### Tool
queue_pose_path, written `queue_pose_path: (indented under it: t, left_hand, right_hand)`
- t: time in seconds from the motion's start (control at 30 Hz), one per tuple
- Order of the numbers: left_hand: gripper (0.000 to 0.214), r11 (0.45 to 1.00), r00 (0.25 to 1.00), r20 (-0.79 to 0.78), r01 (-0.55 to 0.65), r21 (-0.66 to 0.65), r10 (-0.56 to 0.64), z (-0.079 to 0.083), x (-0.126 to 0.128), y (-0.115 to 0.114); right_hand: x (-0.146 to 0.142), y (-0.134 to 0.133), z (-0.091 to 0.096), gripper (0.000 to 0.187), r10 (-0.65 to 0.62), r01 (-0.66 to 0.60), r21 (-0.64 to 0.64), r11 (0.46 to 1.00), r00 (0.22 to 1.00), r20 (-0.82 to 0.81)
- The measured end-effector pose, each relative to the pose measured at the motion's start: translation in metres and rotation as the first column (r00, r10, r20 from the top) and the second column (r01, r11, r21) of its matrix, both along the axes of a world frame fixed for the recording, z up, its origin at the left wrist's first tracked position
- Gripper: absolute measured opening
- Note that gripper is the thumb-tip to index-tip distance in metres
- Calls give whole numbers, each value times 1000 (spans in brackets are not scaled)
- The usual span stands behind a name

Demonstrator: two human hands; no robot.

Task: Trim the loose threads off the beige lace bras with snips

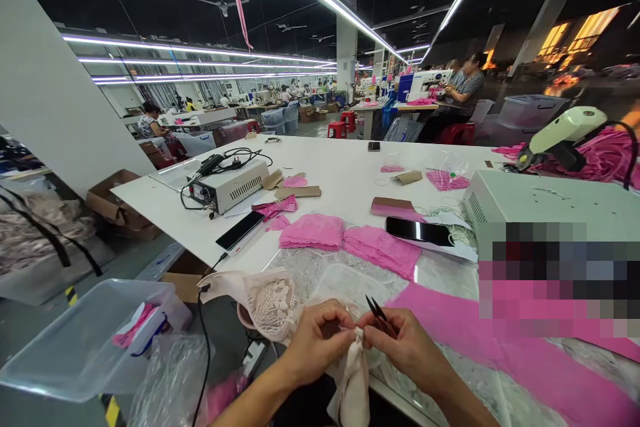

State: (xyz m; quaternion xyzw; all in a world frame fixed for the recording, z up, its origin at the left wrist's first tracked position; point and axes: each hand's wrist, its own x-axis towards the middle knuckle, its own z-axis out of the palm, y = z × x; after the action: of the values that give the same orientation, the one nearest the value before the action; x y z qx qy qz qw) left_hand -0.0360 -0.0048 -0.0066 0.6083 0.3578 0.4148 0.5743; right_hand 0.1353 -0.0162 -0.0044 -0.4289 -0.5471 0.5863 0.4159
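My left hand (325, 340) pinches the gathered edge of a cream lace bra (273, 303) at the table's front edge. One lace-covered cup lies to the left of that hand, and pale cloth hangs down below my fingers. Closed against the same spot, my right hand (405, 343) pinches the fabric with thumb and forefinger. Tucked in its palm are dark thread snips (379, 310), their two pointed tips sticking up and slightly apart. The exact bit between my fingertips is too small to make out.
Stacked pink lace pieces (311, 232) lie ahead, with a phone (419, 231) beyond. A grey power box (233, 185) stands left, a larger pale machine (545, 207) right. Pink fabric (450, 327) covers the right front. A clear plastic bin (65, 347) sits lower left.
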Motion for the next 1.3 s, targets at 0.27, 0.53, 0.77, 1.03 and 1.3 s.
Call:
queue_pose_path:
  t: [0.27, 0.53, 0.77, 1.03, 1.3]
  left_hand:
    - [30, 976, 995, 83, 77, -202, -61, 3, -1, 6]
    - [33, 950, 995, 85, 76, -304, -53, -1, -2, 9]
    - [28, 946, 995, 84, 73, -316, -49, 3, -3, 10]
    - [30, 961, 999, -5, 46, -272, -50, 12, -4, 10]
    - [29, 993, 991, -134, 13, 115, 3, 10, -5, 8]
  right_hand:
    - [-1, 1, 4, 22, 22, -26, 61, 998, 998, 54]
    - [-5, 0, 6, 23, -26, 21, 90, 996, 998, 48]
    - [-9, 0, 3, 16, -82, 77, 83, 994, 995, 61]
    - [-16, 0, -2, 14, -165, 158, 82, 984, 982, 91]
    - [-22, -6, -6, 15, -222, 206, 140, 969, 968, 113]
